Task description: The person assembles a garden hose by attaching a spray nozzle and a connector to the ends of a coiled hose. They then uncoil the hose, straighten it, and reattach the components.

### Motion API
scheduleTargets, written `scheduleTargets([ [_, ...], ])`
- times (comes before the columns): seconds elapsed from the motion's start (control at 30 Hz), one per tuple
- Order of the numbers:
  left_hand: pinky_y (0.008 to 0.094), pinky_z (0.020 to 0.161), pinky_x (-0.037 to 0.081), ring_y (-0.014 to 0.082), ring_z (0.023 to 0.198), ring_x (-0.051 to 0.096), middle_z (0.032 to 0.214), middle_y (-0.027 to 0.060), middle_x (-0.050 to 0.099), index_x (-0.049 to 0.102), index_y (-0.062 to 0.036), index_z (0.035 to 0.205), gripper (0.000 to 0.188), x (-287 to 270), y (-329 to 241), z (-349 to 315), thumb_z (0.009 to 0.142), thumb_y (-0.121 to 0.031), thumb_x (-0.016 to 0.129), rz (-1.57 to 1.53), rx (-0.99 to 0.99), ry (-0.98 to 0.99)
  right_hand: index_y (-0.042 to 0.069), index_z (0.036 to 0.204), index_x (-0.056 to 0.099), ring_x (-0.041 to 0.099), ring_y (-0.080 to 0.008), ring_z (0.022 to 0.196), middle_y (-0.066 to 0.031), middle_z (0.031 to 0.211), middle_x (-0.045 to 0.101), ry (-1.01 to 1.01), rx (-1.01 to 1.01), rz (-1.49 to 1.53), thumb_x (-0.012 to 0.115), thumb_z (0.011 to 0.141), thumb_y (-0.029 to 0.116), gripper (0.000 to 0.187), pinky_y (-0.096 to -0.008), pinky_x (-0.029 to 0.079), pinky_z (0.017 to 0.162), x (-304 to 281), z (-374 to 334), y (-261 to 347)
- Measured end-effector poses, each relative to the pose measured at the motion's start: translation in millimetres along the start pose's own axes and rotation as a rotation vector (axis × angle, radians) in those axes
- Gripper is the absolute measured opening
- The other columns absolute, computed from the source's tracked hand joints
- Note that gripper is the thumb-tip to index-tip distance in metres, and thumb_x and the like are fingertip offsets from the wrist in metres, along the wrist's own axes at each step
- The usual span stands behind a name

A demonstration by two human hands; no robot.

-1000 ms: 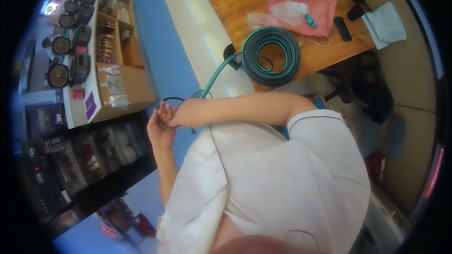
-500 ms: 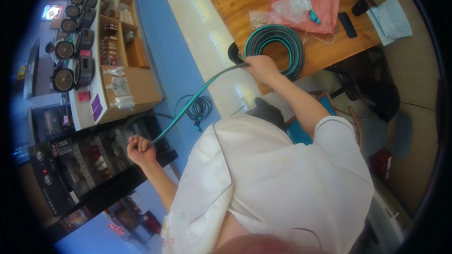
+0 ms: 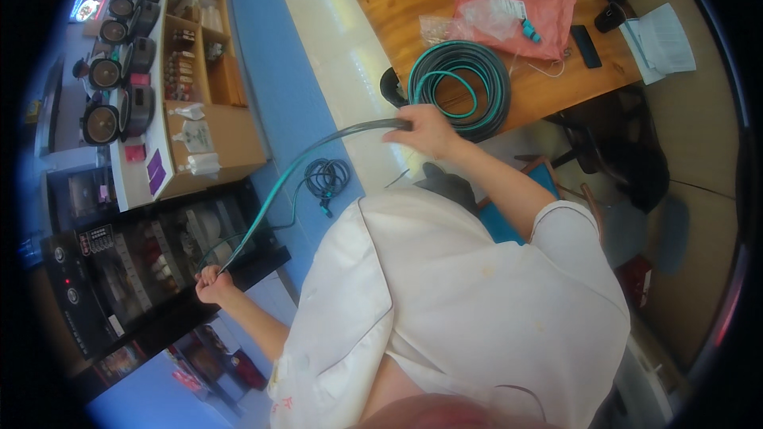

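A garden hose [image 3: 284, 175], dark with a teal stripe, stretches in an arc between my hands. Its end of the arc at lower left is in my left hand [image 3: 213, 284], fingers closed round it in front of the black cabinet. Beside the table's near-left edge, my right hand [image 3: 427, 131] grips the hose too. Behind that hand the thick hose coil [image 3: 497, 83] lies on the wooden table, with one turn loose inside its ring. A smaller loose coil [image 3: 328, 177] with a teal connector [image 3: 325, 207] rests on the blue floor strip, and a length runs from it toward my left hand.
On the wooden table [image 3: 397, 12] lie a pink bag [image 3: 552, 12], clear plastic, a teal fitting [image 3: 530, 30], a black phone [image 3: 586, 46] and papers. At left are a counter with a row of cookers [image 3: 103, 125] and a black glass-front cabinet [image 3: 71, 294]. Chairs stand at right.
My left hand has moved down and left, drawing the hose out longer. My right hand has come slightly lower, and one turn has loosened inside the coil on the table.
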State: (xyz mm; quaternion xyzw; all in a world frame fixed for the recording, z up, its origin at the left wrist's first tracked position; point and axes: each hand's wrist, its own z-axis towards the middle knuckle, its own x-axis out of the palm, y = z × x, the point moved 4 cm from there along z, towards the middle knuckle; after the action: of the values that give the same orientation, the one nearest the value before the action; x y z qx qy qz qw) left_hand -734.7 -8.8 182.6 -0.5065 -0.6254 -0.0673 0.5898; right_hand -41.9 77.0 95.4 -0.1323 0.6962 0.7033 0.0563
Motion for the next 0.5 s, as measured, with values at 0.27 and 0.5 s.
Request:
scheduleTargets([
  [0.27, 0.0487, 0.071, 0.058, 0.0278, 0.076, 0.062, 0.078, 0.0076, 0.052, 0.055, -0.0021, 0.104, 0.044, -72.7, -70.9, 30.0, 0.099, -0.045, 0.050, -0.550, 0.320, -0.281, 0.007, 0.098, 0.065, 0.068, -0.0394, 0.084, -0.0159, 0.083, 0.067, 0.530, -0.801, 0.207, 0.071, 0.097, 0.026, 0.020, -0.0486, 0.051, 0.071, 89.7, -13.6, 189.1],
  [0.5, 0.0554, 0.132, 0.004, 0.0382, 0.165, 0.007, 0.178, 0.0211, 0.010, 0.013, 0.0048, 0.168, 0.104, -55.1, 221.2, -108.1, 0.104, -0.077, 0.021, 0.147, -0.874, -0.175, 0.008, 0.102, 0.069, 0.073, -0.0396, 0.090, -0.0154, 0.092, 0.074, 0.719, -0.790, -0.333, 0.068, 0.097, 0.025, 0.017, -0.0528, 0.055, 0.074, 200.2, 27.2, 135.9],
])
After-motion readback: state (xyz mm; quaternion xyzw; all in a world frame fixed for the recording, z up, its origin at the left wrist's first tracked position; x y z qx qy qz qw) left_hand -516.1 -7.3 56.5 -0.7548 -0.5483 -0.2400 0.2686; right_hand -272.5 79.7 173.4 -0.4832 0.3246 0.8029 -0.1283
